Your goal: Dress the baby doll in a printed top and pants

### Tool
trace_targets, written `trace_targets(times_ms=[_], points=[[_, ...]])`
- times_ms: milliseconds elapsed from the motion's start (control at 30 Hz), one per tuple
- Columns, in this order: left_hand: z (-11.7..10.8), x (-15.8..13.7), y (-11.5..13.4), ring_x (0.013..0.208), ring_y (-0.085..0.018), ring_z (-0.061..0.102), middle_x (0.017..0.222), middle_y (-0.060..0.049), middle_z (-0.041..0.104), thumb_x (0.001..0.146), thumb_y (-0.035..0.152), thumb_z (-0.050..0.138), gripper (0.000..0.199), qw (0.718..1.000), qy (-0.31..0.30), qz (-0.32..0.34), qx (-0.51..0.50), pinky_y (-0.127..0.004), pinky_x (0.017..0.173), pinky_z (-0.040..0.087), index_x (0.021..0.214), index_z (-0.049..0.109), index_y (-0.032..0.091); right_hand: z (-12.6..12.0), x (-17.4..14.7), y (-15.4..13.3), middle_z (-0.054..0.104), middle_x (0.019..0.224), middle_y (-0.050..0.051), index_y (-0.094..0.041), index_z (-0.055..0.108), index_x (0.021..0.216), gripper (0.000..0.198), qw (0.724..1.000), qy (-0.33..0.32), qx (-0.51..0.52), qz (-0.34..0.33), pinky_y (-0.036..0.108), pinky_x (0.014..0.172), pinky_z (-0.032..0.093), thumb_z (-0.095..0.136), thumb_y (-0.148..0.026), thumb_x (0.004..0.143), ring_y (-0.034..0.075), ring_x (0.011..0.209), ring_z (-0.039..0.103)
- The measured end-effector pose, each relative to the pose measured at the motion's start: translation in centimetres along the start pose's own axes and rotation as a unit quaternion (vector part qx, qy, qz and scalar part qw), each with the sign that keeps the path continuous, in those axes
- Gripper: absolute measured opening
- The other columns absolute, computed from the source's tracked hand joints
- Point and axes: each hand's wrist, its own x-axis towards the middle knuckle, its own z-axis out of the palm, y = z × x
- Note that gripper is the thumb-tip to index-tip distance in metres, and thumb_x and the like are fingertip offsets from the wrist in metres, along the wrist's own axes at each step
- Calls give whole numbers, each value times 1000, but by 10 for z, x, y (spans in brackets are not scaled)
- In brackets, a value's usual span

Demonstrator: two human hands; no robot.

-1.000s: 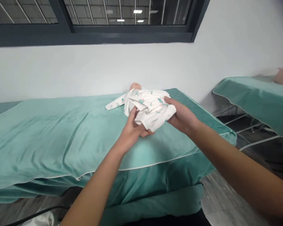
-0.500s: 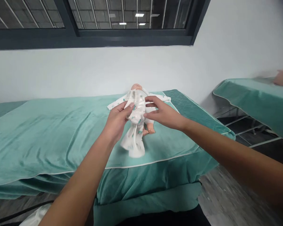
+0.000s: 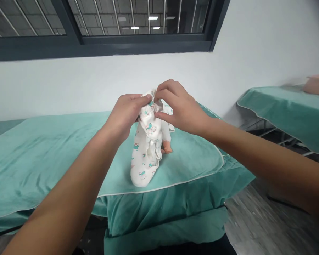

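Note:
My left hand (image 3: 127, 113) pinches a pair of white baby pants (image 3: 150, 129) with a teal print, thumb on top near the bunched upper end. Opposite it, my right hand (image 3: 179, 106) is curled, with its fingertips and thumb at the right side of the same bunched cloth. The pants hang down in folds, the lower end close to the bed's front edge. Behind them lies a baby doll; its bare foot (image 3: 167, 146) and part of a white-clothed leg show, while the head and most of the body are hidden by the pants and my hands.
A teal sheet (image 3: 69, 148) with pale piping covers the bed, which stands against a white wall below a barred window (image 3: 138, 21). At the right is another teal-covered bed (image 3: 287, 113) on a metal frame, with a pinkish object (image 3: 317, 86) on it.
Both hands have risen with the pants, which now hide the doll's head. My right fingers have curled in at the cloth, and the pants' lower end has swung left.

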Motion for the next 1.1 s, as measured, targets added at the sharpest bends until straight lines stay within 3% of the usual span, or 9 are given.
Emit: trace_targets(times_ms=[167,300,433,533,633,733,833,1000,1100], points=[[10,-14,2,71,-17,62,72,-3,59,89,41,62,29,997,-54,20,-49,-29,63,49,73,64,17,5,-1,6,59,90,5,-25,60,91,6,999,-25,-7,22,44,88,44,55,-28,91,29,104,50],[2,-13,-5,79,-19,64,76,-1,64,73,29,77,17,996,-67,53,29,-29,69,49,85,71,18,-2,-2,14,58,75,2,-22,56,75,12,994,-44,55,81,35,75,42,64,-26,83,24,89,52],[-17,4,-13,74,-18,59,73,-2,63,76,26,72,9,980,41,83,174,-30,70,47,81,72,17,-17,2,20,55,70,-2,-19,57,72,13,969,-12,177,170,30,69,39,69,-17,76,17,76,53],[-23,12,-13,81,-19,58,81,-3,62,78,26,71,12,961,120,134,212,-30,74,46,71,67,18,-23,9,21,50,65,-4,-19,57,77,14,931,26,290,223,27,64,37,72,-18,77,15,72,54],[-12,10,-10,94,-19,58,89,-2,61,76,28,75,16,969,76,177,152,-27,77,46,72,63,19,-18,16,17,48,63,-5,-20,56,79,19,892,38,376,247,25,59,36,74,-24,79,13,66,54],[6,1,-10,92,-19,58,79,0,57,78,27,73,19,988,20,136,64,-25,72,45,71,58,17,-7,21,11,47,62,-5,-21,56,79,20,878,56,401,257,23,56,35,72,-31,84,12,63,54],[13,-3,-16,87,-18,58,73,1,53,79,21,70,19,994,39,100,12,-24,67,43,71,54,17,2,18,9,50,62,-5,-21,58,78,24,869,64,411,268,22,53,35,72,-39,83,11,61,53],[1,5,-26,78,-15,60,74,1,52,82,19,63,14,985,127,88,-75,-25,67,48,75,51,19,2,2,12,57,62,-3,-20,60,73,36,839,-76,469,266,23,50,39,78,-52,74,12,59,56],[-2,7,-31,77,-16,63,75,0,58,81,24,64,11,989,79,34,-121,-28,69,52,80,55,18,-1,-2,9,63,65,-1,-20,66,77,33,816,-206,479,251,24,52,44,81,-49,72,15,63,61]])
